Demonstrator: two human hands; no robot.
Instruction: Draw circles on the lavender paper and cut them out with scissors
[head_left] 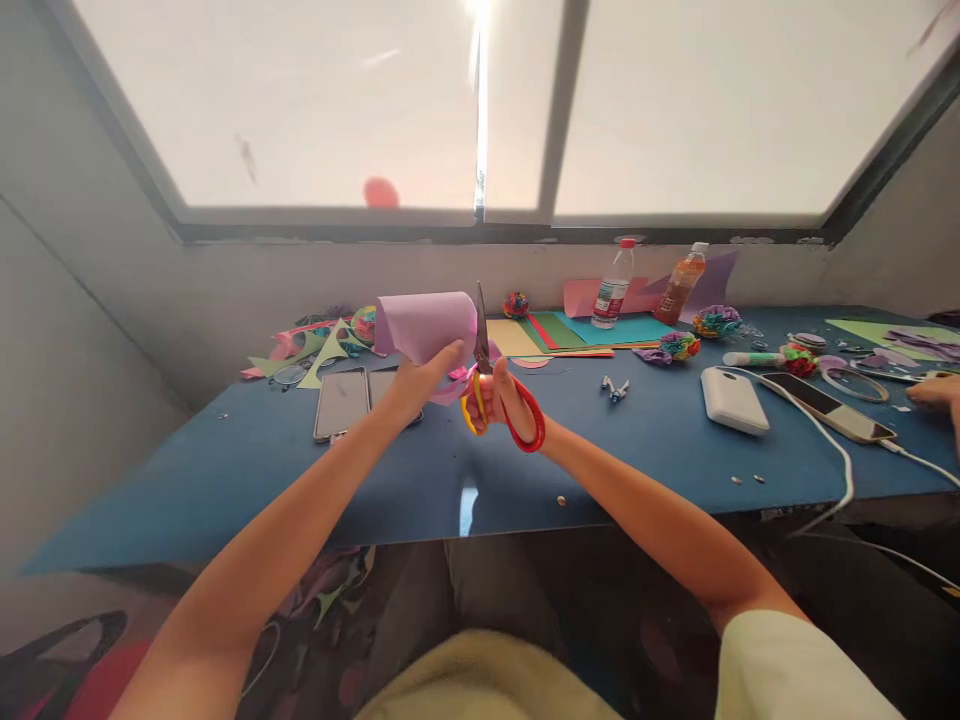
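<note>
My left hand (420,382) is closed on a curled sheet of light purple paper (424,325), held up above the blue table (300,470). My right hand (496,398) grips red and yellow scissors (491,385), fingers through the handles, with the blades pointing up beside the paper's right edge. A small pink scrap shows between the two hands.
Two phones (341,402) lie flat to the left. Stacked coloured sheets (577,332), two bottles (613,285), paper flowers (679,346), a white power bank (735,400) with a cable and a phone (829,408) lie to the right. Another person's hand (937,392) rests at the far right edge.
</note>
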